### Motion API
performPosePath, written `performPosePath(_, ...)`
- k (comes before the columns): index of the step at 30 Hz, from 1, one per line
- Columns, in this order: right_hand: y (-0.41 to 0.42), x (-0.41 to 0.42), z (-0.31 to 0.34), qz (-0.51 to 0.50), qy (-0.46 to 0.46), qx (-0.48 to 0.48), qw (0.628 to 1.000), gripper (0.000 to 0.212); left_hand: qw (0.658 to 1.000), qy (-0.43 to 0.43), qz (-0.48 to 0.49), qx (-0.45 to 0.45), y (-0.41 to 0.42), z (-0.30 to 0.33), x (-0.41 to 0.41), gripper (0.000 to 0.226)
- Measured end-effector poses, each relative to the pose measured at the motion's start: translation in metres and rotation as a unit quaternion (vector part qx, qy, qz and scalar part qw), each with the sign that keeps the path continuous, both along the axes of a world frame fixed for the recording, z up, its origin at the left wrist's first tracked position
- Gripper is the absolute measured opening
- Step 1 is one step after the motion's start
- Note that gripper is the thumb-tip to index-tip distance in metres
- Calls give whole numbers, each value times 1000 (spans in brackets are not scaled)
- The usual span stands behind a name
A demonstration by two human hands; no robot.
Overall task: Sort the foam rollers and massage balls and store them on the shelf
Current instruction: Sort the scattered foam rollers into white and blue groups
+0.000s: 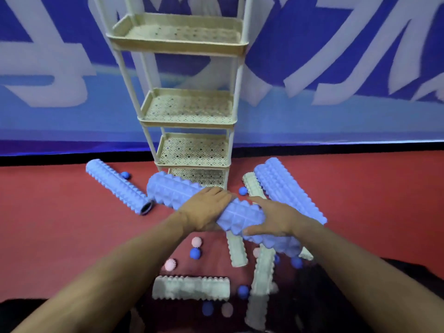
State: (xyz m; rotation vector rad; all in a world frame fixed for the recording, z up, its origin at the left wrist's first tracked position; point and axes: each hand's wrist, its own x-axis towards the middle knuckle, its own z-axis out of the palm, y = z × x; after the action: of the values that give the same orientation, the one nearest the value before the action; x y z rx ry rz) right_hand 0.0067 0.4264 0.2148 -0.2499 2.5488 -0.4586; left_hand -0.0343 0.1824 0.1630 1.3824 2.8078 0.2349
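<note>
Both hands hold one blue foam roller (pixel 209 207) above the red floor (pixel 60 224), its long axis running 10 to 4 o'clock. Left hand (pixel 206 210) wraps over its middle, fingers curled over the far side. Right hand (pixel 269 218) clasps it toward the 4 o'clock end, thumb on the near side and fingers over the top.

Surroundings: cream tiered shelf (pixel 189 111) stands at 12 o'clock against a blue and white banner wall (pixel 336 56); its trays are perforated with raised rims, on thin white posts. The held roller's far end lies in front of the lowest tray.

At 10 o'clock a second blue roller (pixel 117 186) lies on the floor, hollow dark core visible at its near end, a small blue ball (pixel 125 175) just behind it. At 2 o'clock two more blue rollers (pixel 286 188) lie side by side, with a pale green roller (pixel 253 185) touching them on their left.

Below the arms, at 6 o'clock: pale green rollers (pixel 191 287) in a loose scatter, with pink spiky balls (pixel 170 264) and blue balls (pixel 195 253) between them.

Textures: all rollers are cylinders, ridged with rows of pyramid-like knobs; the balls are round and nubbed.
</note>
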Motion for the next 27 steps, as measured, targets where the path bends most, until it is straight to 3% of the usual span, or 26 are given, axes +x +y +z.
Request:
performPosePath(5,38,27,27,-49,-2,-59,997,87,996,31,-84,18,67,33,6,83)
performPosePath(8,66,32,21,-122,8,-78,989,85,996,38,-79,1,97,31,0,84)
performPosePath(11,95,27,-1,-188,-2,-82,979,85,999,37,-23,-17,114,12,-14,80)
performPosePath(16,143,-8,-52,-273,-17,-24,962,103,992,-11,121,-34,124,-36,-49,75)
performPosePath(20,176,-66,-103,-311,11,16,950,108,976,-100,195,-4,122,-88,-82,81)
performPosePath(23,195,-117,-145,-305,32,57,950,95,943,-198,265,29,118,-136,-104,75)
performPosePath(27,216,-172,-216,-283,77,127,948,93,899,-292,324,41,117,-195,-120,78)
